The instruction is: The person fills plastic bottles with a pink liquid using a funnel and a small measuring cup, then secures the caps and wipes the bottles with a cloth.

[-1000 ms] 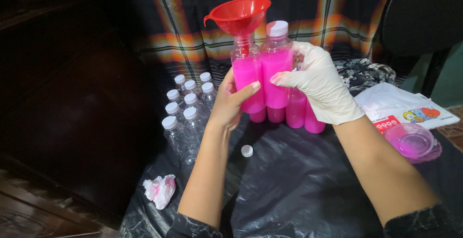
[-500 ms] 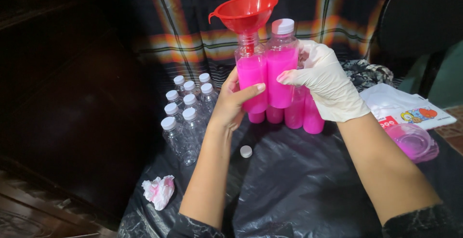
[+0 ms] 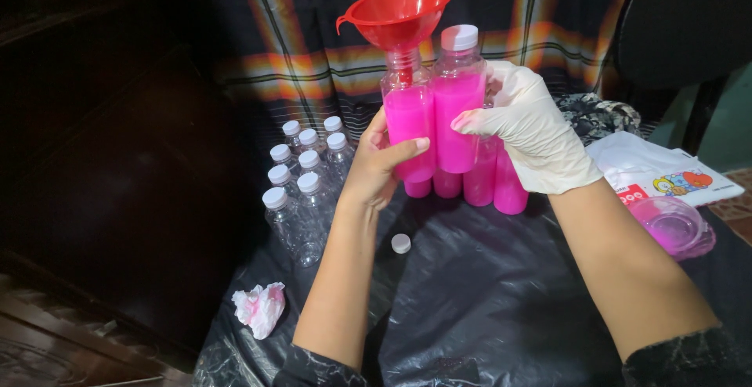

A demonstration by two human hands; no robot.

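Observation:
My bare left hand [image 3: 377, 164] grips a clear bottle of pink liquid [image 3: 407, 124] with a red funnel [image 3: 398, 16] seated in its neck. Beside it my right hand [image 3: 536, 130], in a white glove, holds a second pink bottle [image 3: 457, 97] closed with a white cap. Both bottles are raised above the table, side by side and nearly touching. More filled pink bottles [image 3: 507, 191] stand behind and below them. A loose white cap [image 3: 400, 243] lies on the black plastic sheet [image 3: 478, 301] under my left wrist.
Several empty capped clear bottles [image 3: 301, 187] stand in a cluster at the left. A stained crumpled tissue [image 3: 259, 309] lies near the table's front left edge. A pink-tinted clear bowl [image 3: 674, 226] and a white printed bag [image 3: 658, 171] sit at the right.
Both hands and their bottles have shifted slightly to the right and up in view; the grips are the same.

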